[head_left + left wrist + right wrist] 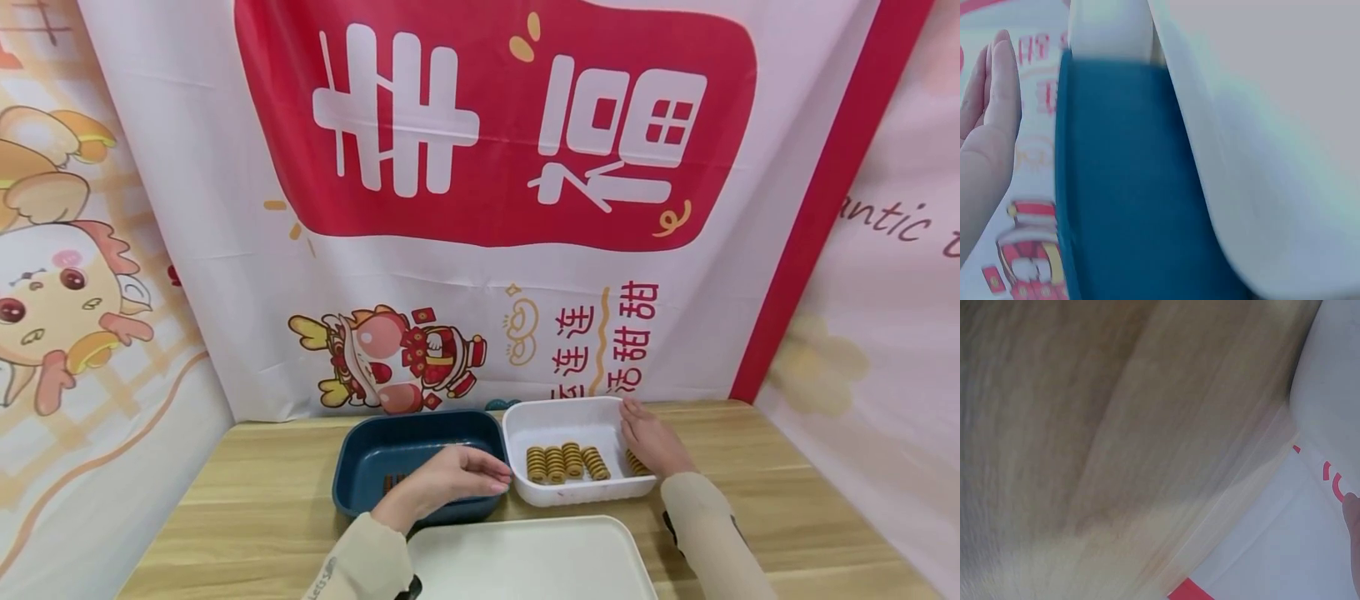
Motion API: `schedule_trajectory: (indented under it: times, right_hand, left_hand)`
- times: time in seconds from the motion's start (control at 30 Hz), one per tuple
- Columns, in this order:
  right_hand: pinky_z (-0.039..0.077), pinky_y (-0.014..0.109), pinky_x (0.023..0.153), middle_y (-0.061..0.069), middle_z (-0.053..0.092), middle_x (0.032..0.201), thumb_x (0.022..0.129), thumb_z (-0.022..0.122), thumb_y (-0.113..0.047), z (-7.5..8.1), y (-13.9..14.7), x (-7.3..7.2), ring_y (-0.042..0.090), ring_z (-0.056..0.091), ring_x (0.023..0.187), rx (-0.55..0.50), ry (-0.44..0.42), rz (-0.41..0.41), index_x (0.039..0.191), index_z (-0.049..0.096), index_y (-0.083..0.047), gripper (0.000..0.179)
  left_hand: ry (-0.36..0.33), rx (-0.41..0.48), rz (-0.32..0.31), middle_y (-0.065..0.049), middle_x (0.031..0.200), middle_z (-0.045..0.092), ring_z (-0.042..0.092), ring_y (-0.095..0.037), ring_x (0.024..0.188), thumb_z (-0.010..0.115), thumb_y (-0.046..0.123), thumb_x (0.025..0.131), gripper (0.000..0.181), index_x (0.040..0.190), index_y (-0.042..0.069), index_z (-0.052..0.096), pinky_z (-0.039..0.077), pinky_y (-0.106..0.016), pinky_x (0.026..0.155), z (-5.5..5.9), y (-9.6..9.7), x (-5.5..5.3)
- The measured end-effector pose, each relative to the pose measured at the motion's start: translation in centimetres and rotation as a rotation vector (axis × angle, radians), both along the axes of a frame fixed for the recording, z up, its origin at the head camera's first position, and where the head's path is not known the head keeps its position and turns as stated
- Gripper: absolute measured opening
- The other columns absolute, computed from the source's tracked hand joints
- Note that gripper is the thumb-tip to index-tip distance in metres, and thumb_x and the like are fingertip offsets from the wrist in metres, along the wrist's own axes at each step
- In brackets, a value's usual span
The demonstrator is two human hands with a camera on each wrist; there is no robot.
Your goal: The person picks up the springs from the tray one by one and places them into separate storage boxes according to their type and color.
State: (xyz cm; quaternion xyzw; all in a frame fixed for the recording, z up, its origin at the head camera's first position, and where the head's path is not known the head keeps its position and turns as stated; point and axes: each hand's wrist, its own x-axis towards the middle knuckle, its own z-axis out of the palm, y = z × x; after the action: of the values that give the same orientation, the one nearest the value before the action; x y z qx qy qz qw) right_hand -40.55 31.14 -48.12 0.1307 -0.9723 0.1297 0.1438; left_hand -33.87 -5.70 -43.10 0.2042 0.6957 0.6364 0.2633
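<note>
My left hand is over the dark blue tub, its fingers stretched toward the white tub. Those fingers lie straight and together in the left wrist view, with nothing seen between them. Brown biscuits show partly behind this wrist in the blue tub. My right hand reaches over the right end of the white tub, fingers extended along its inner side near the far corner. Several rows of round sandwich biscuits stand in the white tub. One more row is partly hidden beside the right hand.
An off-white tray lies in front of the two tubs on the wooden table. Behind the table hangs a white and red printed cloth. The tubs stand side by side close to it.
</note>
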Motion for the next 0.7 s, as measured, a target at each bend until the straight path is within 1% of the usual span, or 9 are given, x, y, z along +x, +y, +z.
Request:
schedule_trajectory:
  times: [0.17,0.27,0.33,0.43,0.53,0.57,0.63,0.67,0.7]
  right_hand:
    - [0.028,0.052,0.108,0.027,0.039,0.142,0.099,0.043,-0.013,0.2,-0.1,0.0,0.042,0.036,0.132,0.002,-0.011,-0.006,0.134,0.044,0.013,0.044]
    - [0.028,0.052,0.108,0.027,0.039,0.142,0.099,0.044,-0.013,0.3,-0.1,-0.1,0.042,0.036,0.132,0.007,-0.009,-0.008,0.134,0.044,0.013,0.044]
    - [0.028,0.052,0.108,0.027,0.040,0.142,0.099,0.043,-0.013,0.4,-0.2,0.0,0.042,0.036,0.132,0.010,-0.009,-0.008,0.134,0.044,0.013,0.044]
    - [0.028,0.051,0.108,0.027,0.039,0.142,0.100,0.042,-0.014,0.5,-0.2,-0.1,0.042,0.036,0.132,0.015,-0.015,-0.006,0.135,0.044,0.012,0.044]
    - [0.028,0.051,0.109,0.027,0.039,0.142,0.100,0.041,-0.015,0.5,-0.2,-0.1,0.042,0.036,0.132,0.011,-0.023,-0.005,0.135,0.044,0.012,0.045]
    - [0.028,0.051,0.109,0.027,0.038,0.143,0.100,0.041,-0.015,0.5,-0.2,-0.1,0.042,0.036,0.132,0.011,-0.025,-0.007,0.135,0.043,0.012,0.045]
    - [0.028,0.052,0.109,0.027,0.038,0.143,0.100,0.041,-0.015,0.5,-0.2,-0.1,0.042,0.036,0.132,0.010,-0.026,-0.009,0.135,0.043,0.013,0.045]
    - [0.028,0.052,0.109,0.027,0.038,0.143,0.100,0.041,-0.015,0.5,-0.2,-0.2,0.042,0.035,0.132,0.010,-0.027,-0.010,0.135,0.043,0.013,0.045]
    - [0.028,0.052,0.108,0.027,0.039,0.142,0.100,0.041,-0.015,0.4,-0.2,-0.2,0.042,0.036,0.132,0.013,-0.023,-0.011,0.135,0.043,0.013,0.045]
  left_hand:
    - [-0.038,0.026,-0.043,-0.015,0.105,0.069,0.065,-0.019,0.096,0.070,0.007,0.086,0.028,0.111,-0.005,0.067,0.051,-0.035,0.090,0.3,1.9,1.3]
    - [-0.030,0.034,-0.076,-0.012,0.102,0.070,0.066,-0.017,0.093,0.069,0.005,0.086,0.025,0.109,-0.006,0.068,0.052,-0.033,0.088,0.2,3.0,2.1]
    - [-0.025,0.051,-0.120,-0.013,0.100,0.071,0.067,-0.016,0.089,0.068,0.001,0.086,0.024,0.108,-0.007,0.068,0.053,-0.032,0.085,0.1,3.9,2.7]
    - [0.030,0.058,-0.215,-0.018,0.098,0.070,0.068,-0.011,0.084,0.066,-0.003,0.085,0.023,0.107,-0.010,0.067,0.054,-0.027,0.081,-0.1,5.4,3.9]
    - [0.090,0.032,-0.310,-0.020,0.096,0.070,0.066,-0.004,0.079,0.066,-0.006,0.084,0.021,0.105,-0.011,0.067,0.053,-0.021,0.077,-0.4,7.2,5.4]
    - [0.121,0.003,-0.334,-0.017,0.094,0.071,0.065,-0.002,0.077,0.066,-0.006,0.084,0.020,0.104,-0.010,0.068,0.053,-0.019,0.075,-0.5,7.8,5.9]
    - [0.150,-0.063,-0.359,-0.009,0.087,0.072,0.064,0.000,0.073,0.068,-0.001,0.085,0.016,0.100,-0.006,0.071,0.052,-0.017,0.072,-1.0,9.1,6.8]
    - [0.164,-0.103,-0.363,-0.005,0.083,0.072,0.063,0.000,0.072,0.069,0.002,0.085,0.014,0.098,-0.002,0.072,0.052,-0.016,0.070,-1.4,9.7,7.2]
    - [0.211,-0.153,-0.371,0.000,0.081,0.071,0.062,0.002,0.071,0.069,0.005,0.085,0.013,0.097,0.001,0.073,0.051,-0.016,0.069,-2.2,10.3,7.3]
